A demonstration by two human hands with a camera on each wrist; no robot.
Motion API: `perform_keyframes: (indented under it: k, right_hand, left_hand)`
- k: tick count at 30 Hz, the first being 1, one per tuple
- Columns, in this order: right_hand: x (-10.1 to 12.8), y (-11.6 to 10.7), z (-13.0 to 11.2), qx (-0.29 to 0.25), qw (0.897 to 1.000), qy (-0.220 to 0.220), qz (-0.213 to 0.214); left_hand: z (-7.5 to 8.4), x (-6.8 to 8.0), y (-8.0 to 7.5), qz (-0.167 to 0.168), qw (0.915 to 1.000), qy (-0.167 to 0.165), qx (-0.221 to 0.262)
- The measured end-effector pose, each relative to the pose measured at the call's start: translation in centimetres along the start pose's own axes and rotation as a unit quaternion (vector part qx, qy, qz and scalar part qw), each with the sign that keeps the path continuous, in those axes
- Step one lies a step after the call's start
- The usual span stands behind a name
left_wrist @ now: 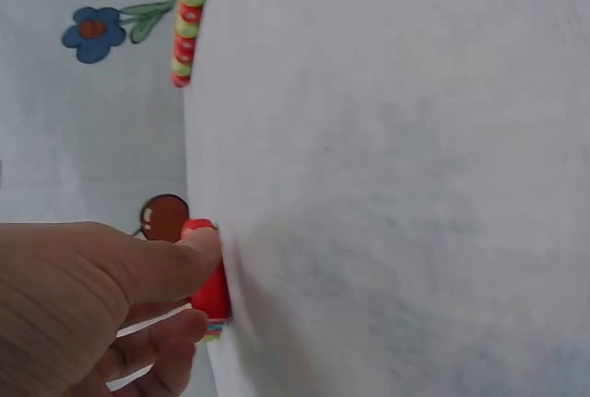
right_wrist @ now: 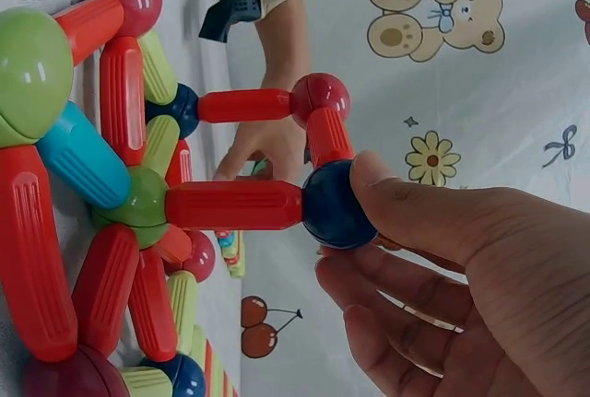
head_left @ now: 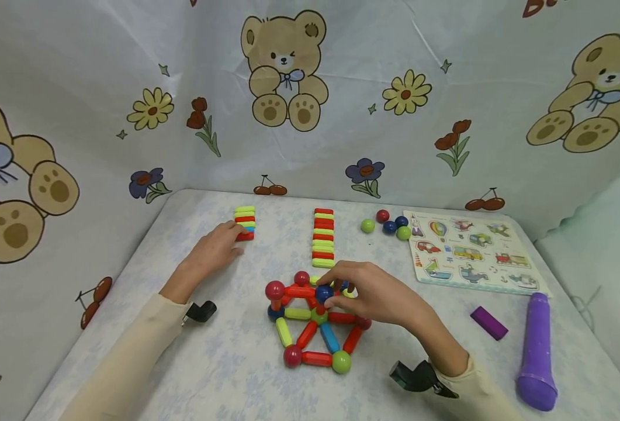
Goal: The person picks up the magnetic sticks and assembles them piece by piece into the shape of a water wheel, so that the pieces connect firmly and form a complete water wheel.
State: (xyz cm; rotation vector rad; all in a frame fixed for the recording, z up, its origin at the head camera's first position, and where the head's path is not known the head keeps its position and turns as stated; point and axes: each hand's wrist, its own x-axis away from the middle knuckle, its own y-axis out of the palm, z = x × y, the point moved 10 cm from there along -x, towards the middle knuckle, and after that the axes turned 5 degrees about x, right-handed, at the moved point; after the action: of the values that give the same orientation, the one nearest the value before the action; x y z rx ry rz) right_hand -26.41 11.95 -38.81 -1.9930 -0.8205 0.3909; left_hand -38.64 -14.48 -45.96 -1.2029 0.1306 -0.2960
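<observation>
R hand (head_left: pixel 378 298) pinches blue ball (head_left: pixel 324 293) — L hand (head_left: pixel 212 251) fingertips on, maybe gripping, red stick (head_left: pixel 245 236).
</observation>
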Motion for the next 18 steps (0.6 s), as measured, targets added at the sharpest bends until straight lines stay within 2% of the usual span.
perform_keyframes:
  k: [5, 9, 12, 14, 18]
  right_hand:
    - [0.1, -0.1, 0.1, 0.000, 1.000, -0.012, 0.000]
    - [0.2, -0.2, 0.3, -0.012, 1.000, -0.011, -0.005]
    - [0.1, -0.2, 0.4, -0.019, 1.000, -0.016, -0.007]
    - [0.1, -0.2, 0.3, -0.020, 1.000, -0.020, -0.006]
    - [0.1, -0.3, 0.4, -0.021, 0.999, -0.027, -0.003]
  left_hand:
    - [-1.0, -0.3, -0.2, 0.026, 0.9995, -0.016, -0.005]
    - [-1.6, 0.6, 0.1, 0.018, 0.9991, -0.033, 0.019]
    - [-1.4, 2.1, -0.3, 0.024, 0.9976, -0.038, 0.053]
    - [-0.7, 3.5, -0.9, 0.042, 0.9952, -0.034, 0.082]
    - [2.3, 7.1, -3.0, 0.103, 0.9855, 0.004, 0.135]
